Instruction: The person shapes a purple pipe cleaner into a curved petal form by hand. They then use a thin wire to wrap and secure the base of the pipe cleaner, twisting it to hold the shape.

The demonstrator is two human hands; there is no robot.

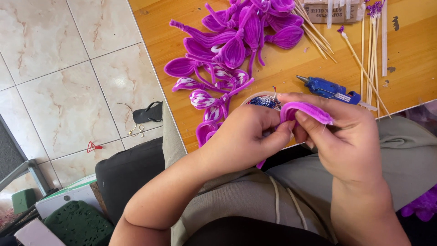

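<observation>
My left hand [243,136] and my right hand [339,132] meet over my lap, both pinching a bent purple fuzzy pipe-cleaner petal [306,110]. The right thumb and fingers press its top loop; the left fingers grip its lower end, whose stem tip shows below at the lap. Just behind my hands a small white cup [264,98] with blue and white bits sits at the table edge.
A pile of finished purple petals [232,45] lies on the wooden table [409,59]. A blue glue gun [328,89] rests beside thin wooden sticks [371,59] and a box of glue sticks [334,11]. Tiled floor, a black sandal [148,114] and green foam blocks [79,223] lie left.
</observation>
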